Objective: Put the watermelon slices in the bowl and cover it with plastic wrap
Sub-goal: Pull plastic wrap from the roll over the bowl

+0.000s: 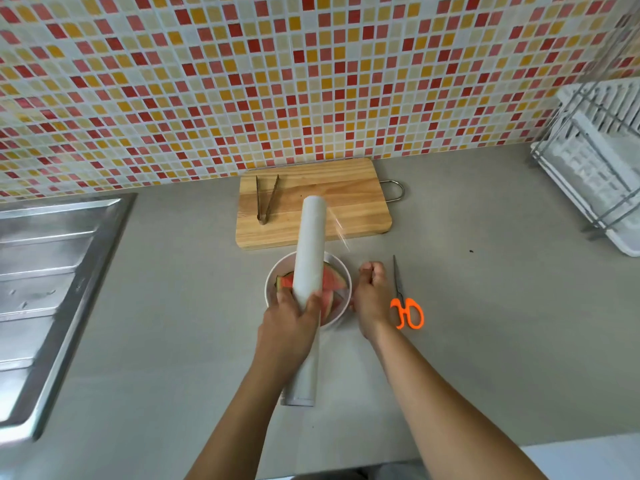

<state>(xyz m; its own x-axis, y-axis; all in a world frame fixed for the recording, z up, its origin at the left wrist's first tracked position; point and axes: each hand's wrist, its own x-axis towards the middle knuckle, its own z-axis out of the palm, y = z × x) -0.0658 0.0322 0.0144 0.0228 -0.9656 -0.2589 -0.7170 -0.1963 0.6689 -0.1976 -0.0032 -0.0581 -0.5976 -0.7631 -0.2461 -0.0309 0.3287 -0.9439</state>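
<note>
White bowl (341, 271) on the grey counter (485, 341), watermelon slices (334, 280) inside. Above the bowl, a roll of plastic wrap (310, 251), gripped around its middle by the left hand (289, 327), fingers curled tight. Just right of the bowl, the right hand (372, 292), closed in a loose fist, pinching an edge of clear film stretched from the roll. Further right of the bowl, orange-handled scissors (405, 299), flat and untouched. Behind the bowl, a wooden cutting board (346, 188) with metal tongs (266, 199) on it. Far left of the bowl, a steel sink (45, 271); far right, a white dish rack (595, 161).
</note>
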